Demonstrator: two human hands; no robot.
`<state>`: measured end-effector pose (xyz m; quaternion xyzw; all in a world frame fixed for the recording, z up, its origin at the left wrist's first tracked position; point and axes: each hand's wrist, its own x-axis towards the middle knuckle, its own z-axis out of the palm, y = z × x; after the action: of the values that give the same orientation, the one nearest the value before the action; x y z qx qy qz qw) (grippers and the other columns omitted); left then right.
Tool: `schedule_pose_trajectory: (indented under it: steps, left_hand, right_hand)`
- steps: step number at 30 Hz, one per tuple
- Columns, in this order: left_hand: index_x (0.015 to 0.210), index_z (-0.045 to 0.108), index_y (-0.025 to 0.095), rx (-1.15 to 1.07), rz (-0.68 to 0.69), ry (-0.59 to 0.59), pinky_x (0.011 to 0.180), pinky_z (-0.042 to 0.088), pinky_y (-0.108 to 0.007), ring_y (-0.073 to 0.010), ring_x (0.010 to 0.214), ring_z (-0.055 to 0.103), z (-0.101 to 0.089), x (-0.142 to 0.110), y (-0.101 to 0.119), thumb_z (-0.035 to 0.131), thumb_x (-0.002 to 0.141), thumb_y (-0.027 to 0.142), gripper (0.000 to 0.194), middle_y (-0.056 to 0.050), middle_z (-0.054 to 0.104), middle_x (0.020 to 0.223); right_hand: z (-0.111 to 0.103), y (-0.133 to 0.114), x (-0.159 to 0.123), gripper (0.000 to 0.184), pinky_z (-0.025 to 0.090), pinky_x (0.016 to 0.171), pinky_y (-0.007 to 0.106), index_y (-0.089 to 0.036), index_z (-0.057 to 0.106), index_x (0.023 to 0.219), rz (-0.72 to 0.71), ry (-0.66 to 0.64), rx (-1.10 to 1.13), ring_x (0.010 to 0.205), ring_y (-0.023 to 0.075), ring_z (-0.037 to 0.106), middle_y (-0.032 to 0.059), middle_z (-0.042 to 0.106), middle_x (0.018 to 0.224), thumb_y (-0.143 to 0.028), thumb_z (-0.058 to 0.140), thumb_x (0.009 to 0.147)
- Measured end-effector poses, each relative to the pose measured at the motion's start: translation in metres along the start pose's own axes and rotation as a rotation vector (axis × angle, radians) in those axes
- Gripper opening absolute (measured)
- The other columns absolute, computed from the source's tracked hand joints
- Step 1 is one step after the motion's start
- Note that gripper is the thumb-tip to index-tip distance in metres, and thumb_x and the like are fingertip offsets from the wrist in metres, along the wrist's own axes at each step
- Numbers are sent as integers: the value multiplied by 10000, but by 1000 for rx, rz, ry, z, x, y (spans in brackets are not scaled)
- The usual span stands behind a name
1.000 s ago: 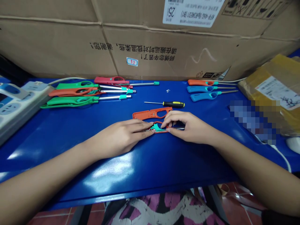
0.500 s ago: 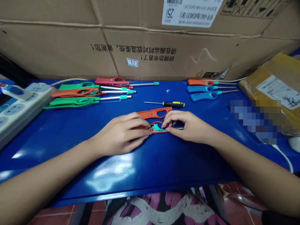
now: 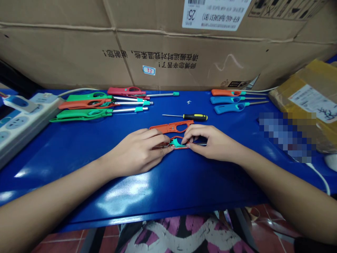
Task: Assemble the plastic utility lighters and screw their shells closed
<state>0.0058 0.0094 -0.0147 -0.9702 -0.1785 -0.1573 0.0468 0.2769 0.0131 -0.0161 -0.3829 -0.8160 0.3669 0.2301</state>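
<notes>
An opened orange utility lighter [image 3: 181,148] lies on the blue table [image 3: 184,189], its teal trigger [image 3: 176,142] and a metal tube exposed. My left hand [image 3: 137,151] is closed around its handle end, thumb and fingertips beside the trigger; the parts under the fingers are hidden. With finger and thumb, my right hand [image 3: 214,141] pinches the other end, where the tube [image 3: 202,144] comes out beneath the palm. Just behind both hands rests the loose orange half shell [image 3: 171,127], its inner side up. A black and yellow screwdriver [image 3: 195,117] lies beyond it.
Several lighters with open casings [image 3: 84,115] are at the back left, near a white power strip [image 3: 19,123]. Three lighters [image 3: 229,108] lie at the back right. A large carton [image 3: 158,42] stands behind, with a taped parcel [image 3: 310,102] and a blurred-out item [image 3: 286,137] on the right.
My left hand's fingers have shifted slightly to the right along the lighter, closer to the trigger, uncovering more of the loose half shell's left end. My right hand has barely moved.
</notes>
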Motion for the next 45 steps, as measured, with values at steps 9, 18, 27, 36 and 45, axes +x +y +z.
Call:
schedule_pose_trajectory:
  steps: [9,18,27,36,45]
  left_hand:
    - [1246,705,214,-189,-109,18,854,539,-411,-266,1059,650,1,-1,1,558,979,225,305,-124,659,1228]
    - [1191,716,186,-309,-613,235,1038,495,-410,-249,1140,634,-5,-8,-30,603,963,354,305,-87,703,1182]
    - [1007,718,175,-473,-689,153,768,532,-323,-184,830,644,12,-10,-36,672,893,411,266,-49,714,938]
    - [1256,653,186,-599,-609,50,754,535,-299,-177,847,657,-7,-10,-35,703,868,459,477,-63,728,1072]
    - [1340,598,218,-599,-404,-107,1091,451,-449,-238,1207,587,-8,-16,-50,681,912,405,474,-98,628,1308]
  right_hand:
    - [-1,-2,-3,175,520,814,304,-174,724,945,-44,-10,-38,883,160,652,54,699,978,-83,602,858]
    - [-12,1,1,161,525,855,357,-192,716,988,-132,279,-256,919,197,647,71,677,1002,-131,604,890]
    - [-10,14,3,319,514,1013,434,-143,657,1251,-104,247,-499,1138,267,622,145,645,1216,-212,588,947]
    - [-12,18,3,222,563,828,399,-158,771,1066,-116,167,-438,902,245,684,105,739,946,-229,583,972]
    - [-13,15,1,235,546,839,386,-201,778,1087,-60,138,-433,912,234,676,98,731,972,-260,581,973]
